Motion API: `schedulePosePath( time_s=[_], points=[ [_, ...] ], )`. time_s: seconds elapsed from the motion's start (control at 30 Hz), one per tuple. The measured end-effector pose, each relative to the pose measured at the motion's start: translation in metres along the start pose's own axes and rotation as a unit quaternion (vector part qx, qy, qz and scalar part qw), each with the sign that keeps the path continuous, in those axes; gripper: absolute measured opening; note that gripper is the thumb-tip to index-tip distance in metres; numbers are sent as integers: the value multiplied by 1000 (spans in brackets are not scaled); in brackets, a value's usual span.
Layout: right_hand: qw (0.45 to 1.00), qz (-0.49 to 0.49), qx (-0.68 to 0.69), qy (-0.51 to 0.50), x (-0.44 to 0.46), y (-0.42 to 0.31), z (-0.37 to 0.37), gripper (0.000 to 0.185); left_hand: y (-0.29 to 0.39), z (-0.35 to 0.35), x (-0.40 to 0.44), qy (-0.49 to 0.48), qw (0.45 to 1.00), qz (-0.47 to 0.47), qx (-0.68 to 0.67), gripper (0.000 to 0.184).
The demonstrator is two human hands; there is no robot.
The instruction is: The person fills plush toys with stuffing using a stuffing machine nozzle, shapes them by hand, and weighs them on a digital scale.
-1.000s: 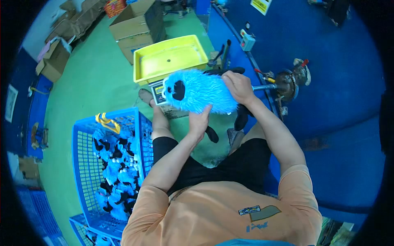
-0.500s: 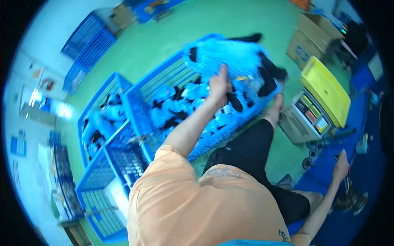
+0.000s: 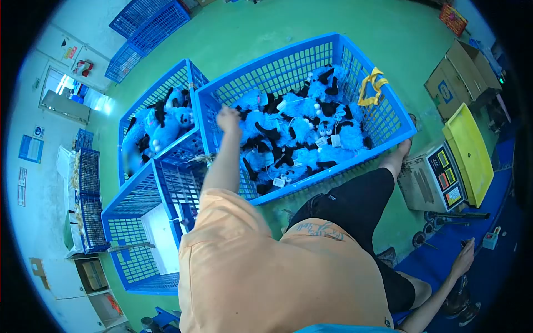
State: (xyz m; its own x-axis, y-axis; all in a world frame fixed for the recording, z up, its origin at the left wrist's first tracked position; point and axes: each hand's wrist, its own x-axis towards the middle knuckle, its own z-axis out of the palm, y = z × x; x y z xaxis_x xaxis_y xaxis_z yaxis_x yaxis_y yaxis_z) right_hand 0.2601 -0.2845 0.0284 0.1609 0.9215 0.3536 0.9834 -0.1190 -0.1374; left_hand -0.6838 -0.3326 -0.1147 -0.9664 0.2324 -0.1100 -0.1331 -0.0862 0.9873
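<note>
My left hand [image 3: 227,119] hovers over the left end of a large blue plastic basket [image 3: 266,69], with no toy seen in it. Its fingers are blurred and look partly curled. Inside the basket lies a pile of blue furry plush toys [image 3: 302,130] with black limbs, several bearing white tags [image 3: 335,140]. Far to the right, beside a dark blue surface [image 3: 425,250], my right hand [image 3: 462,260] is closed around a small dark thing, too small to make out.
A second blue basket [image 3: 126,119] holds more plush toys at the left. Nearer stands another blue basket [image 3: 130,208] with a white sheet inside. A scale [image 3: 430,183] with a yellow tray [image 3: 472,158] and a cardboard box [image 3: 458,83] are at the right.
The blue plush toy at my left hand above the basket is no longer held up. That hand has moved left, and my view has shifted. My right hand stays closed at the right.
</note>
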Motion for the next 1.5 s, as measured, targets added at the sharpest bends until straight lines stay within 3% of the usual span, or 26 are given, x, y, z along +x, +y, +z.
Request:
schedulePosePath(
  time_s=[0.03,0.07,0.17,0.27,0.3,0.37,0.5,0.6,0.7,0.8,0.87,0.9,1.0,1.03,1.2,1.3,1.43,1.47,1.5],
  points=[
    [1000,-9,4,13,1,6,1,56,-23,9,-22,-46,995,-9,83,27],
    [1000,-9,-2,10,1,11,0,56,-53,26,-45,-62,997,-45,-11,20],
    [1000,1,8,-25,2,15,-4,55,-106,63,-116,-111,984,-117,79,17],
    [998,13,3,-57,2,7,-13,54,-141,85,-162,-324,873,-234,279,24],
    [997,21,-1,-73,1,-1,-20,53,-170,88,-163,-382,832,-204,346,31],
    [994,37,-9,-107,3,-15,-29,51,-189,91,-176,-451,782,-2,432,37],
    [990,87,-46,-105,2,5,-22,53,-240,91,-185,-408,792,-4,454,41],
    [985,92,-111,-90,-2,-10,-21,53,-276,81,-194,-422,756,-6,500,49],
    [995,65,-51,-53,-5,38,0,52,-270,74,-206,-436,734,-38,520,55],
    [990,86,-71,-87,-2,16,1,50,-267,77,-204,-461,717,-47,521,59],
    [980,119,-110,-113,-6,-6,-21,49,-267,86,-200,-445,711,-60,540,63],
    [975,185,-53,-111,-3,-42,-30,46,-294,85,-198,-427,729,-19,535,67],
    [995,61,-52,-67,-12,10,-22,44,-265,108,-195,-436,713,-102,540,71],
    [989,106,-60,-83,-10,-2,-26,43,-289,107,-197,-408,752,-23,517,70],
    [999,34,-15,-38,-19,23,-17,44,-297,153,-200,-385,790,-89,469,74],
    [999,45,-7,-26,-18,7,-21,47,-303,184,-203,-406,778,-84,472,72],
    [998,66,4,-18,-17,-25,-28,50,-325,226,-199,-311,854,58,413,62],
    [997,79,1,-27,-15,-33,-30,50,-322,238,-195,-319,852,56,412,62],
    [995,91,-1,-35,-15,-40,-33,50,-316,250,-190,-355,859,-68,362,55]
  ],
)
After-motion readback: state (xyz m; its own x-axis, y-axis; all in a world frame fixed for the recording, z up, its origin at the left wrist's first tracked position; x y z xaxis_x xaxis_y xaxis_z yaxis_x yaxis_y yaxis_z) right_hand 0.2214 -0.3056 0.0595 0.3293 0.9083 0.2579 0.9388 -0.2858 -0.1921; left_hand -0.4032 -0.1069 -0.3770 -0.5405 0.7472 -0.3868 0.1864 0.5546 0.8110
